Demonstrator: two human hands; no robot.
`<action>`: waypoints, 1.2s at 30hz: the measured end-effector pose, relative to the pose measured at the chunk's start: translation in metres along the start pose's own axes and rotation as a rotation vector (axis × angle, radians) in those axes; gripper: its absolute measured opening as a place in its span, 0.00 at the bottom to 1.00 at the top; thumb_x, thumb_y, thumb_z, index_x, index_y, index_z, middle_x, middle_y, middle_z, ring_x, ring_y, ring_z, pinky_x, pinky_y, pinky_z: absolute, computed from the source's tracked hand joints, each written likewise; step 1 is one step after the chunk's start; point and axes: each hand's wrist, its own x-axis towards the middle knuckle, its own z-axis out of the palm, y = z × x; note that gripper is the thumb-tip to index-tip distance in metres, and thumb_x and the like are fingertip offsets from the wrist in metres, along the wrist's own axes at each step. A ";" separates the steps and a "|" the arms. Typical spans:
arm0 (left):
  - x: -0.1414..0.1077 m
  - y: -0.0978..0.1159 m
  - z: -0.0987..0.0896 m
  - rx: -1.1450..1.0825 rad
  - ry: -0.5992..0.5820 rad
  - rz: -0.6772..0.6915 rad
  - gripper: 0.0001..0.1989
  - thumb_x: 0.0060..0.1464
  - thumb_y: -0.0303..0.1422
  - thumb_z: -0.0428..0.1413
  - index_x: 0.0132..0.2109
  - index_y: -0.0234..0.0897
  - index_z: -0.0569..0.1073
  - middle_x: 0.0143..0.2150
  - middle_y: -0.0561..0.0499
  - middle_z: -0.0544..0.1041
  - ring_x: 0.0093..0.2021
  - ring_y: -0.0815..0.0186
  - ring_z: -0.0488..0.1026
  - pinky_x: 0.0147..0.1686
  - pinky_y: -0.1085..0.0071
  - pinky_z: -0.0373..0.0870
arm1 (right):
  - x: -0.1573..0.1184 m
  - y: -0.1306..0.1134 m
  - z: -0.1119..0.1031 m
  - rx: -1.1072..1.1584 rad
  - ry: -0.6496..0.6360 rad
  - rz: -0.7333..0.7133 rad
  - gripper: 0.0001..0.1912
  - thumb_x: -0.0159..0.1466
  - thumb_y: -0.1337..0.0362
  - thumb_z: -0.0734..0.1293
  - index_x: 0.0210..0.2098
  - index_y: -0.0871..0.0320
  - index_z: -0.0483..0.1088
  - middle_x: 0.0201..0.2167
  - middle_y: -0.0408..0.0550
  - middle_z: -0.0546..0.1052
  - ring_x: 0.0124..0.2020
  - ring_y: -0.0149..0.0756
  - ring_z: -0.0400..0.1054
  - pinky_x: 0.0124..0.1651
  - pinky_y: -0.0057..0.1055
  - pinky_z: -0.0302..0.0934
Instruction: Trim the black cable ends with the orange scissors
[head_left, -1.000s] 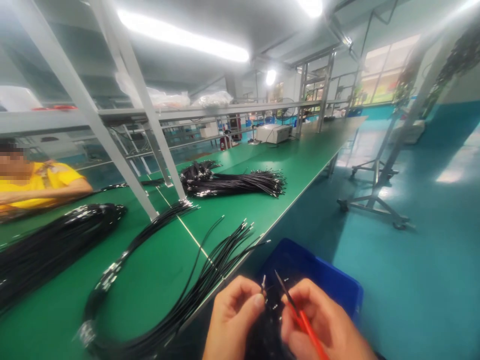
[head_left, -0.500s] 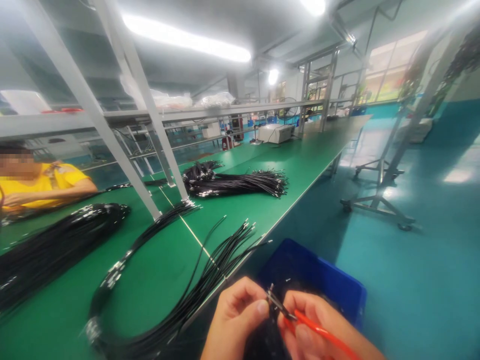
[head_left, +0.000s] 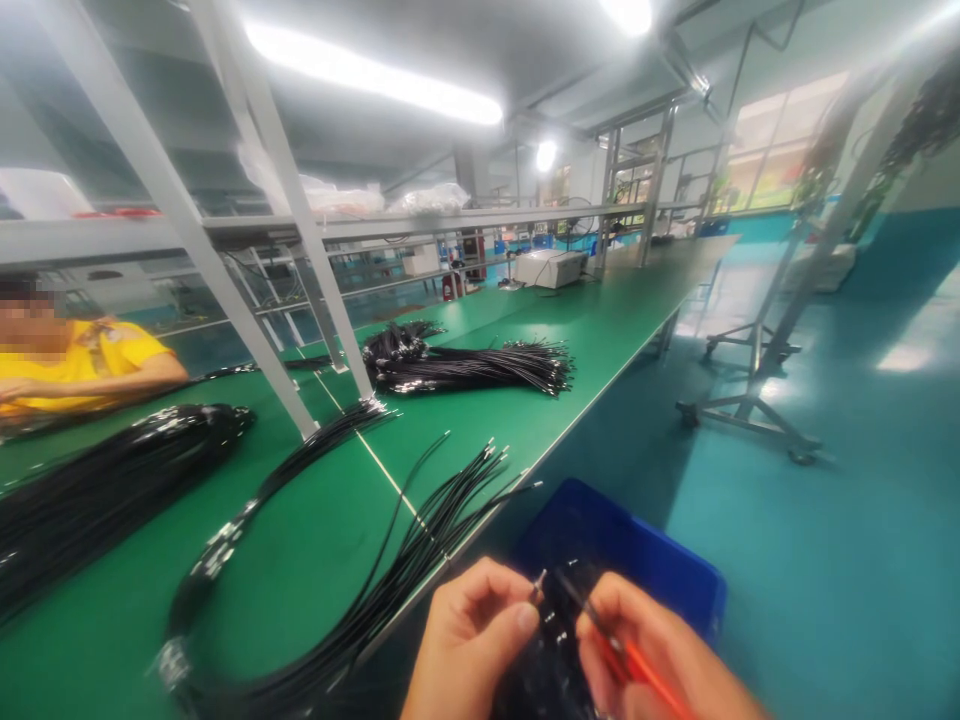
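Observation:
My left hand (head_left: 480, 635) is pinched around the end of a thin black cable, whose small metal tip (head_left: 539, 581) pokes up past thumb and forefinger. In my right hand (head_left: 634, 625) is a pair of pliers with red handles (head_left: 651, 680), its dark jaws blurred and pointing up toward the left. A gap separates the jaws from the cable tip. Below both hands, a blue bin (head_left: 637, 545) holds dark cables with shiny ends. Beside my left hand, a looped bundle of black cables (head_left: 442, 520) rests along the table edge.
The green table (head_left: 322, 560) runs far back, with more cable bundles (head_left: 480, 368) on it. Slanted metal posts (head_left: 247, 240) support a shelf (head_left: 480, 215). A person in yellow (head_left: 112, 355) sits across at left. A wheeled metal stand (head_left: 754, 410) is on the right.
My right hand has drawn the pliers back to the right, away from the cable tip where the jaws were. My left hand stays almost in place.

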 end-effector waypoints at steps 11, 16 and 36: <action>-0.010 -0.002 0.016 0.450 0.120 0.408 0.05 0.45 0.26 0.58 0.25 0.38 0.71 0.22 0.57 0.71 0.22 0.70 0.66 0.24 0.77 0.62 | 0.007 -0.001 0.022 0.176 0.427 -0.162 0.21 0.45 0.58 0.77 0.33 0.56 0.67 0.23 0.39 0.73 0.19 0.25 0.59 0.22 0.22 0.54; -0.012 -0.014 0.018 0.644 0.164 0.592 0.07 0.50 0.24 0.55 0.26 0.40 0.71 0.23 0.56 0.69 0.22 0.70 0.65 0.23 0.77 0.61 | 0.008 -0.006 0.026 0.152 0.441 -0.053 0.19 0.50 0.56 0.75 0.35 0.56 0.66 0.20 0.36 0.69 0.20 0.27 0.59 0.23 0.24 0.57; -0.004 0.007 0.011 0.045 0.138 0.064 0.10 0.38 0.32 0.65 0.21 0.35 0.71 0.19 0.57 0.68 0.21 0.72 0.61 0.23 0.77 0.58 | 0.006 0.010 -0.009 0.148 -0.137 0.166 0.23 0.40 0.54 0.79 0.27 0.58 0.68 0.18 0.40 0.74 0.17 0.24 0.62 0.21 0.22 0.49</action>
